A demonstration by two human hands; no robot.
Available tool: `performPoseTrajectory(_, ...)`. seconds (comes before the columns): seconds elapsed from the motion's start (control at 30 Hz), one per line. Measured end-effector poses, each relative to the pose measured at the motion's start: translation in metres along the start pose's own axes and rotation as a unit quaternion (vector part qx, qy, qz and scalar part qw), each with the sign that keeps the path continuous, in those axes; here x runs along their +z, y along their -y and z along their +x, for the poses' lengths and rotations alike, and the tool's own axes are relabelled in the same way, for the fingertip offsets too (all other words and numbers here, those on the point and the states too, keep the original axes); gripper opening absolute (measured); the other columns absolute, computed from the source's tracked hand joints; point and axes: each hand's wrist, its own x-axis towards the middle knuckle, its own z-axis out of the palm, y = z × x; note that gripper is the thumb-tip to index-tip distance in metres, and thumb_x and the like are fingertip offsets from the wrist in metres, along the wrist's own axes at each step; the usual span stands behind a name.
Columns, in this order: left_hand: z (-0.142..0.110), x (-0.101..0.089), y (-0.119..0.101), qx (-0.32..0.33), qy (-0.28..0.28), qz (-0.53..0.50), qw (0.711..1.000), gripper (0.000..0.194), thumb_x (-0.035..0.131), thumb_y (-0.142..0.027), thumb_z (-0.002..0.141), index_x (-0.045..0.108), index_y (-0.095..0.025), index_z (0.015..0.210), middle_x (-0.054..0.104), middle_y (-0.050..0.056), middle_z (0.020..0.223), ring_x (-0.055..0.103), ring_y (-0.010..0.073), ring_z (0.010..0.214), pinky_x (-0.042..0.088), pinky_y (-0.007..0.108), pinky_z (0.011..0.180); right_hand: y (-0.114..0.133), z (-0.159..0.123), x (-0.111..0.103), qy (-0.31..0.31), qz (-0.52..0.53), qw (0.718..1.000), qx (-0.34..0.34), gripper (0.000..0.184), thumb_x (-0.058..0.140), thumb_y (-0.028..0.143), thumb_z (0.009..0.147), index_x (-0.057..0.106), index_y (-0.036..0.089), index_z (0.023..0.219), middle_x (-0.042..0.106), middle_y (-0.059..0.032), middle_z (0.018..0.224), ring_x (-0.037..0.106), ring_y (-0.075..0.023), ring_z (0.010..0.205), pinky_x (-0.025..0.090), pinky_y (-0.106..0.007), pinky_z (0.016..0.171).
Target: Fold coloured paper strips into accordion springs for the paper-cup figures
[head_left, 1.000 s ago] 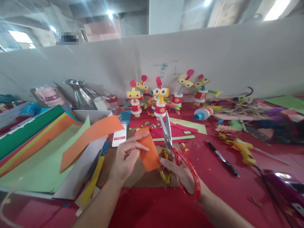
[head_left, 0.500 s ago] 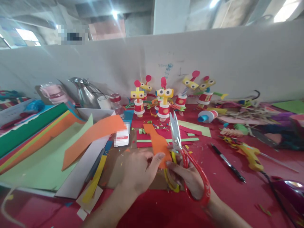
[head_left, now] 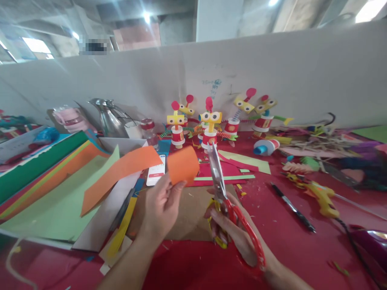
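Can see coloured sheets (head_left: pixel 60 209) in a white box (head_left: pixel 96 229) toward the desk's (head_left: pixel 175 266) left edge. Can't make out the yellow piece (head_left: pixel 221 243) against the right hand (head_left: pixel 234 229), nor the purple object (head_left: pixel 373 243) cut off near the right corner. Pinching curled orange paper (head_left: pixel 183 165) in the left hand (head_left: pixel 161 209) over the desk's middle; gripping red-handled scissors (head_left: pixel 218 177) in the right.

I face a pale grey partition (head_left: pixel 136 80) running along the far side of my red desk (head_left: pixel 298 247), with blue writing (head_left: pixel 215 82) near its middle. Beyond it I see a pale pillar (head_left: pixel 219 20), a bright window (head_left: pixel 36 45) at far left and glaring lights (head_left: pixel 146 17) overhead.
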Motion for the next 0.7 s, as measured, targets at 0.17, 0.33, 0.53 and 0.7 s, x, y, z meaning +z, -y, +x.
performPoseTrajectory(0.17, 0.033, -0.020, 0.006, -0.030, -0.090, -0.071, 0.993, 0.028, 0.075, -0.016, 0.066, 0.061, -0.024, 0.089, 0.070, -0.003, 0.082, 0.066, 0.0136, 0.085, 0.051, 0.018, 0.070, -0.013, 0.002, -0.003, 0.092, 0.079, 0.992, 0.035, 0.043, 0.055, 0.052, 0.083, 0.049, 0.022, 0.113, 0.060, -0.0015, 0.077, 0.046, -0.0065, 0.044, 0.036, -0.021, 0.040)
performPoseTrajectory(0.33, 0.056, -0.027, 0.020, -0.103, -0.079, -0.132, 0.983, 0.021, 0.073, -0.008, 0.063, 0.060, -0.016, 0.077, 0.071, 0.001, 0.081, 0.067, 0.0120, 0.080, 0.052, 0.021, 0.074, -0.025, 0.001, -0.003, 0.178, 0.201, 0.953, 0.140, 0.054, 0.051, 0.060, 0.082, 0.044, 0.021, 0.119, 0.061, -0.0052, 0.081, 0.055, -0.0126, 0.057, 0.040, -0.022, 0.045)
performPoseTrajectory(0.53, 0.057, -0.032, 0.016, -0.111, -0.117, -0.139, 0.977, 0.016, 0.068, -0.004, 0.067, 0.057, -0.016, 0.071, 0.069, -0.001, 0.072, 0.068, 0.0107, 0.076, 0.053, 0.022, 0.076, -0.029, -0.010, -0.002, 0.220, 0.212, 0.938, 0.163, 0.051, 0.038, 0.060, 0.088, 0.040, 0.024, 0.125, 0.060, -0.0071, 0.089, 0.055, -0.0118, 0.055, 0.042, -0.024, 0.047)
performPoseTrajectory(0.7, 0.059, -0.031, 0.011, -0.124, -0.154, -0.143, 0.970, 0.018, 0.068, -0.001, 0.066, 0.057, -0.016, 0.071, 0.068, -0.001, 0.070, 0.067, 0.0098, 0.073, 0.053, 0.021, 0.074, -0.028, -0.012, 0.000, 0.231, 0.201, 0.938, 0.162, 0.050, 0.039, 0.059, 0.088, 0.043, 0.022, 0.122, 0.060, -0.0068, 0.086, 0.054, -0.0112, 0.055, 0.041, -0.023, 0.049)
